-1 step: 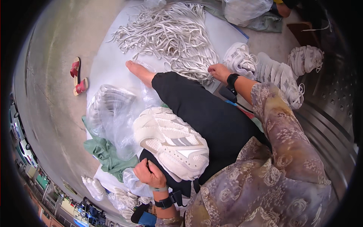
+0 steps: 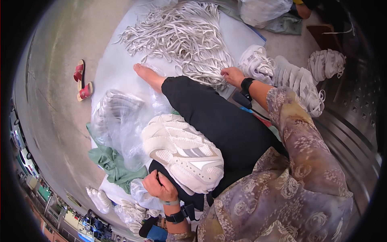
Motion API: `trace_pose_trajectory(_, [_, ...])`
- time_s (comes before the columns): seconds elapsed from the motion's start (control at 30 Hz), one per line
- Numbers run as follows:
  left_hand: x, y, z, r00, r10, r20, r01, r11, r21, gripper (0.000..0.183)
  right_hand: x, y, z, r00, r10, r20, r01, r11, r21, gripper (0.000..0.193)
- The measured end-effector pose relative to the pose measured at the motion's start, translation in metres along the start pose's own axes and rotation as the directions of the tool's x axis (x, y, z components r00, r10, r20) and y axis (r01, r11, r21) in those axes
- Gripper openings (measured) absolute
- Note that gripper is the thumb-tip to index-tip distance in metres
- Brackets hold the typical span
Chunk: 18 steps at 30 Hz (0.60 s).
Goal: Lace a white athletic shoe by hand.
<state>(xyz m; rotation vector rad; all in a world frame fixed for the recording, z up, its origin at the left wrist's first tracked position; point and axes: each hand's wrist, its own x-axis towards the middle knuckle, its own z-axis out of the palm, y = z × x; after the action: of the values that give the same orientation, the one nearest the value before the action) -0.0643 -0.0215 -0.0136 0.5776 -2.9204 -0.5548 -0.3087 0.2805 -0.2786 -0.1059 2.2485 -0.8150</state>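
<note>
The head view shows me, from the left, the left hand (image 2: 159, 187) loosely curled, its grip impossible to tell, just beside nested cream mesh sneaker uppers (image 2: 183, 155), grey-striped and laceless, on the black trousers (image 2: 229, 125); then tangled flat white laces (image 2: 181, 36); then the right hand (image 2: 233, 76), fingers pinched at their edge, any lace between them unclear. Hardly anything has shifted since the earlier frame.

Downward head-worn fisheye view
</note>
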Motion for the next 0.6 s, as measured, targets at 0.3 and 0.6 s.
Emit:
trace_pose_trajectory(0.3, [0.005, 0.006, -0.002, 0.998, -0.055, 0.019, 0.056, 0.998, -0.016, 0.014, 0.008, 0.0, 0.014, 0.993, -0.104, -0.051, 0.092, 0.976, -0.197, 0.018])
trace_pose_trajectory(0.6, [0.003, -0.002, 0.002, 0.997, 0.043, -0.066, -0.038, 0.996, 0.076, 0.008, -0.071, -0.003, -0.049, 0.993, -0.091, -0.076, 0.11, 0.946, 0.306, 0.016])
